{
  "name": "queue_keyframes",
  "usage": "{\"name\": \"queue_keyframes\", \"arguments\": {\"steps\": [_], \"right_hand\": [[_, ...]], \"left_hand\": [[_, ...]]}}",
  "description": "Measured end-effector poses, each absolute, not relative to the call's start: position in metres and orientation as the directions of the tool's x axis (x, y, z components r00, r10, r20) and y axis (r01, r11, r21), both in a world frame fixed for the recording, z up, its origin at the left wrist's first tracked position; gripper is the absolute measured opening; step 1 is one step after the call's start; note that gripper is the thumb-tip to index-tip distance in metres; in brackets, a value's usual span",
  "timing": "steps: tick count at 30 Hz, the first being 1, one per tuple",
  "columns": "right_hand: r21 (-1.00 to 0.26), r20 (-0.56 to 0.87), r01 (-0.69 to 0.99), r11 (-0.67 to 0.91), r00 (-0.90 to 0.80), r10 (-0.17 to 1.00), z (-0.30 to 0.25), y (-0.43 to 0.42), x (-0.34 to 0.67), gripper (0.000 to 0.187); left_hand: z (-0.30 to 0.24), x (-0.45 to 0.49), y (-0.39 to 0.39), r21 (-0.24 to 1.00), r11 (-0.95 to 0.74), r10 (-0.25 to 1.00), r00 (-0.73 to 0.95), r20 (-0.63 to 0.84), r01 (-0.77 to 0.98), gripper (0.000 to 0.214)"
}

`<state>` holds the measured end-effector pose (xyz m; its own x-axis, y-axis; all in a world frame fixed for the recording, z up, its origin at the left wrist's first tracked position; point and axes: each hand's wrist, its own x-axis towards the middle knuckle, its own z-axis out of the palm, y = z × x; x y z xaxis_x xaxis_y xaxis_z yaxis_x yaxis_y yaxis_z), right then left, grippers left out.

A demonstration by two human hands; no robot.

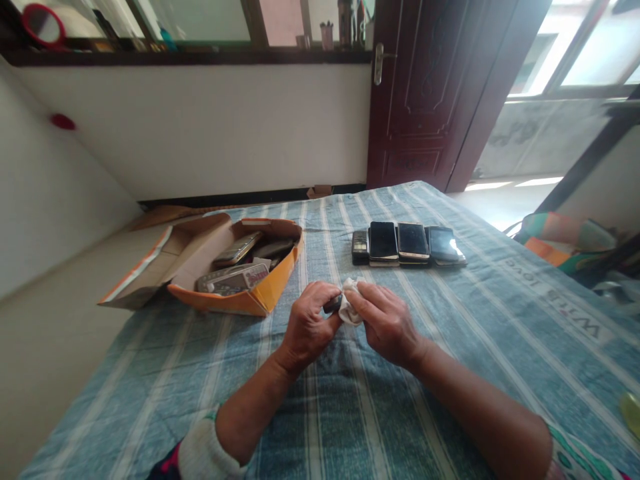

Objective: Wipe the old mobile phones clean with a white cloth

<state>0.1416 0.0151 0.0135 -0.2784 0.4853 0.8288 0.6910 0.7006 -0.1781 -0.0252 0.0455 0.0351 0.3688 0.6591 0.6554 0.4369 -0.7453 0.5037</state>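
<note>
Pinched in your left hand [307, 327], a small dark phone [333, 305] meets the white cloth [350, 305] your right hand [385, 323] presses to it, just this side of the row of phones [407, 243]; wiping looks midway, and the next move likely calls for turning it.

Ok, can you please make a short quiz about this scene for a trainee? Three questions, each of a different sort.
1. Multiple choice: what does the right hand press against the small dark thing that the left hand holds?
A) a white cloth
B) a red brush
C) a spoon
2. True or false: the orange box stands to the right of the hands.
3. Short answer: what lies in a row on the striped cover beyond the hands?

Key
1. A.
2. False: it stands to their left.
3. Phones, side by side.
</note>
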Motion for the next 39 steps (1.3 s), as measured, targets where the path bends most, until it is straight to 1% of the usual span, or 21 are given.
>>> {"name": "queue_keyframes", "arguments": {"steps": [2, 4, 10, 14, 16, 20, 24, 27, 33, 39], "right_hand": [[-0.135, 0.824, 0.701, 0.701, -0.313, 0.472, 0.012, 0.016, 0.141, 0.031], [-0.123, 0.814, 0.706, 0.697, -0.33, 0.478, 0.01, 0.017, 0.14, 0.031], [-0.132, 0.759, 0.763, 0.633, -0.333, 0.56, 0.003, 0.023, 0.145, 0.033], [-0.14, 0.721, 0.831, 0.538, -0.287, 0.631, -0.003, 0.031, 0.155, 0.031], [-0.155, 0.717, 0.842, 0.517, -0.264, 0.645, -0.004, 0.032, 0.156, 0.031], [-0.165, 0.759, 0.784, 0.598, -0.287, 0.584, 0.0, 0.026, 0.148, 0.033], [-0.115, 0.795, 0.715, 0.69, -0.35, 0.495, 0.004, 0.017, 0.136, 0.033], [-0.088, 0.79, 0.708, 0.701, -0.379, 0.482, 0.004, 0.017, 0.135, 0.032], [-0.092, 0.771, 0.762, 0.641, -0.353, 0.53, -0.002, 0.028, 0.147, 0.032], [-0.119, 0.694, 0.864, 0.49, -0.281, 0.663, -0.008, 0.036, 0.163, 0.033]], "left_hand": [[0.033, -0.025, 0.046, 0.508, -0.732, 0.673, 0.368, 0.642, 0.453, 0.006], [0.032, -0.025, 0.046, 0.512, -0.716, 0.69, 0.366, 0.624, 0.475, 0.006], [0.029, -0.029, 0.049, 0.535, -0.663, 0.739, 0.348, 0.576, 0.524, 0.002], [0.027, -0.032, 0.052, 0.534, -0.639, 0.758, 0.334, 0.56, 0.553, 0.008], [0.027, -0.032, 0.052, 0.535, -0.633, 0.763, 0.334, 0.554, 0.559, 0.008], [0.027, -0.031, 0.052, 0.534, -0.639, 0.759, 0.341, 0.555, 0.553, 0.006], [0.026, -0.03, 0.05, 0.5, -0.658, 0.743, 0.378, 0.553, 0.563, 0.002], [0.023, -0.03, 0.05, 0.474, -0.665, 0.735, 0.395, 0.551, 0.577, 0.001], [0.02, -0.032, 0.054, 0.504, -0.639, 0.758, 0.365, 0.54, 0.581, 0.002], [0.021, -0.034, 0.055, 0.52, -0.618, 0.778, 0.361, 0.515, 0.59, 0.007]]}}
